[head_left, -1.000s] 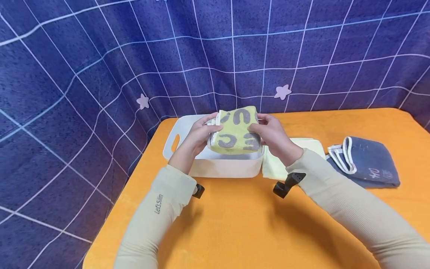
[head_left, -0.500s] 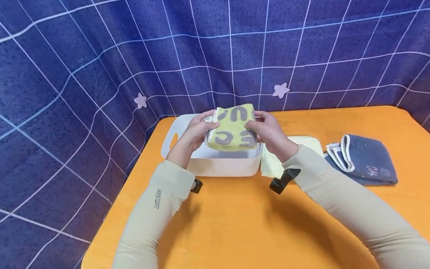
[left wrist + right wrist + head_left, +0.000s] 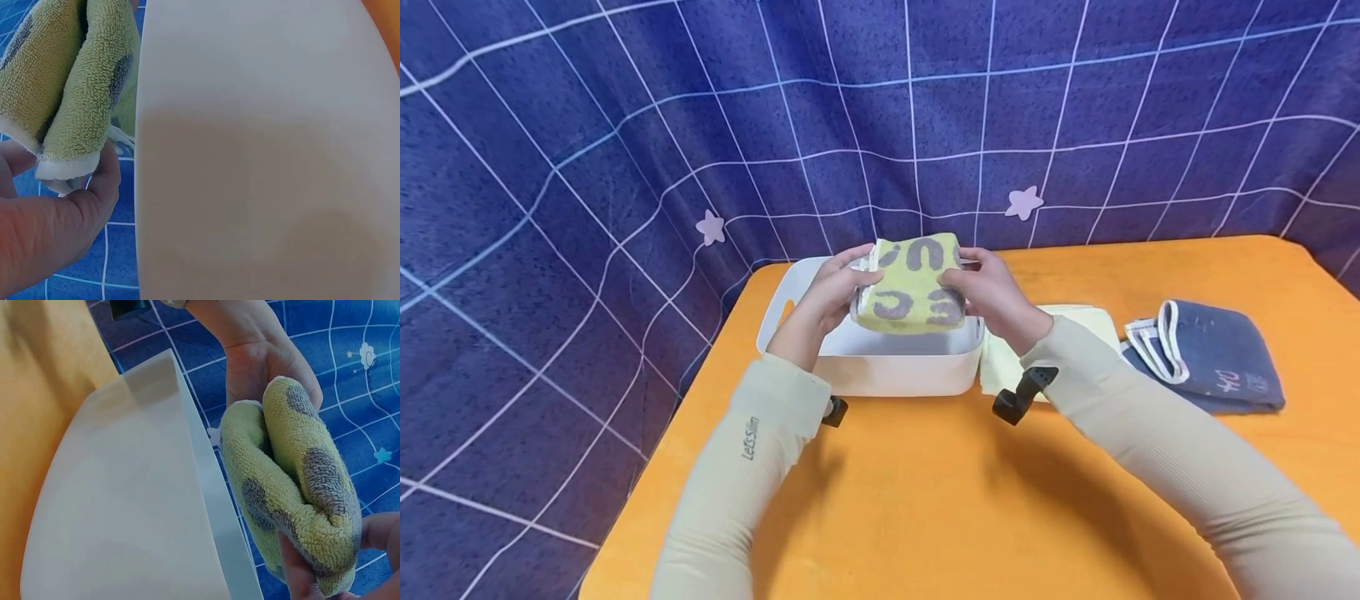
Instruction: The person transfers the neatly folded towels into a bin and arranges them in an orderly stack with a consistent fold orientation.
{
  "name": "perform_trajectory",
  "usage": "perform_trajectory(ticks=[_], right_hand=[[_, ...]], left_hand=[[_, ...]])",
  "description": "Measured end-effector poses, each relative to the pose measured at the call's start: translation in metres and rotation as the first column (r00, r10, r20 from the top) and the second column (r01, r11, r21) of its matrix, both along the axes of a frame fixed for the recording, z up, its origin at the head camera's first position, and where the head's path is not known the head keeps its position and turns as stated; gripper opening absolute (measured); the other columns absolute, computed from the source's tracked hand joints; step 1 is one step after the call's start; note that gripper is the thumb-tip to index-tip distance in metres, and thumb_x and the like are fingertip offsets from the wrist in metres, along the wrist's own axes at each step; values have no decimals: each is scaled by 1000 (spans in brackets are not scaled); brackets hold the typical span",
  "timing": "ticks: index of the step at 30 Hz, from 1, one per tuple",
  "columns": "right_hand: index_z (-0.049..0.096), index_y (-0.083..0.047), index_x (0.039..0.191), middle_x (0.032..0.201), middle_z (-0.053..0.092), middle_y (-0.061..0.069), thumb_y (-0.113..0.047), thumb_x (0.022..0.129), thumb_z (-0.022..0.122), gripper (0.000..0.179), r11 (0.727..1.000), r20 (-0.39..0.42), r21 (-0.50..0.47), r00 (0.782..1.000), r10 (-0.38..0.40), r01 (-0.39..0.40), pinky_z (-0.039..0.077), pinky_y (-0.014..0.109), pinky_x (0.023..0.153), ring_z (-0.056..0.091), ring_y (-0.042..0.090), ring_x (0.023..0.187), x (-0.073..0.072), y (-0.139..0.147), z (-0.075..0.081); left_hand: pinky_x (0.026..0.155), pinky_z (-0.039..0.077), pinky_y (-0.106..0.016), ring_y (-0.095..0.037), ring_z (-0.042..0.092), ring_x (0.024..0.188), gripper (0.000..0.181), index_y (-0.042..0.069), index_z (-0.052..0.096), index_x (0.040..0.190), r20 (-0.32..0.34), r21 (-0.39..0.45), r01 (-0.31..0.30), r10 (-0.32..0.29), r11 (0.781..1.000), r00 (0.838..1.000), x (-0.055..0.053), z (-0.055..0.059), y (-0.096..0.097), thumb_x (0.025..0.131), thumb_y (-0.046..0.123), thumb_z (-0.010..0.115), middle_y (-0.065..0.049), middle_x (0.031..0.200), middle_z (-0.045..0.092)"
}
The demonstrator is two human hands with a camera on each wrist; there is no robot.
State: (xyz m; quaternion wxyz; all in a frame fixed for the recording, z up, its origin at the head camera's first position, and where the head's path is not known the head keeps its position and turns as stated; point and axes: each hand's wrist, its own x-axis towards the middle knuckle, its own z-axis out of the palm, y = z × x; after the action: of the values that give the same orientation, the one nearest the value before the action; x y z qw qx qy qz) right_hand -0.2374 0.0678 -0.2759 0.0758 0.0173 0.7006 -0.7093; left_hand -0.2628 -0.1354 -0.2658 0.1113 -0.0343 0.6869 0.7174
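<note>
Above the white bin both hands hold a folded yellow towel with grey spots. My left hand grips its left end, thumb on top and fingers underneath; the white-hemmed edges show there in the left wrist view, beside the left fingers. On the other end, my right hand pinches it with the thumb on top. Seen from the right wrist, the towel is folded into thick, rounded layers, with the bin wall to its left.
Right of the bin, partly behind the right forearm, lies a folded pale yellow cloth. Farther right is a folded dark blue cloth with white edging. An orange surface lies underneath, and a blue gridded curtain stands behind.
The hands and the towel have shifted slightly left in the head view, where the whole scene also drifts a little left. The grip on the towel looks the same.
</note>
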Motion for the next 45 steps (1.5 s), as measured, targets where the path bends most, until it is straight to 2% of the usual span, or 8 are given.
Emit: perform_trajectory(ticks=[5, 12, 23, 28, 34, 45], right_hand=[[30, -2, 142, 124, 39, 15, -4, 86, 56, 62, 1000, 7, -25, 1000, -6, 7, 49, 37, 82, 49, 18, 92, -2, -4, 1], [28, -1, 143, 124, 41, 17, -4, 86, 55, 63, 1000, 8, -30, 1000, 2, -2, 50, 38, 85, 51, 21, 97, -6, -9, 3], [28, -1, 142, 123, 43, 18, -2, 86, 55, 62, 998, 26, -68, 1000, 13, -11, 49, 39, 86, 53, 20, 94, -13, -14, 5], [29, -1, 141, 124, 44, 17, -2, 85, 55, 62, 997, 30, -79, 1000, 2, 0, 49, 39, 86, 53, 20, 93, -14, -17, 7], [32, -2, 139, 121, 46, 16, -2, 85, 56, 59, 997, 21, -79, 1000, -7, 9, 50, 38, 83, 54, 19, 90, -15, -20, 10], [32, -2, 138, 123, 45, 16, -2, 86, 55, 57, 996, 31, -84, 999, -21, 23, 51, 38, 83, 55, 21, 94, -19, -27, 10]], left_hand=[[72, 53, -24, -16, 58, 92, 59, 10, 40, 141, 5, -9, -4, 4, 1000, 1000, -2, 2, -2, 86, -8, 54, -12, 131, 49], [79, 51, -26, -18, 56, 98, 59, 11, 40, 141, 14, -26, -9, 9, 1000, 1000, -6, 5, -6, 86, -8, 54, -11, 132, 47], [72, 54, -26, -15, 62, 80, 58, 13, 42, 140, 31, -59, -24, 26, 998, 999, -12, 8, -12, 87, -6, 55, -14, 125, 53], [76, 53, -28, -17, 61, 86, 58, 15, 42, 140, 32, -81, -20, 23, 996, 999, -14, 11, -15, 88, -5, 55, -13, 125, 52], [79, 52, -28, -20, 58, 95, 57, 14, 43, 140, 15, -64, -43, 44, 997, 999, -15, 13, -16, 87, -6, 55, -12, 128, 51], [72, 54, -25, -17, 60, 85, 57, 13, 44, 139, 14, -49, -68, 68, 996, 998, -19, 13, -20, 87, -8, 54, -14, 127, 51]])
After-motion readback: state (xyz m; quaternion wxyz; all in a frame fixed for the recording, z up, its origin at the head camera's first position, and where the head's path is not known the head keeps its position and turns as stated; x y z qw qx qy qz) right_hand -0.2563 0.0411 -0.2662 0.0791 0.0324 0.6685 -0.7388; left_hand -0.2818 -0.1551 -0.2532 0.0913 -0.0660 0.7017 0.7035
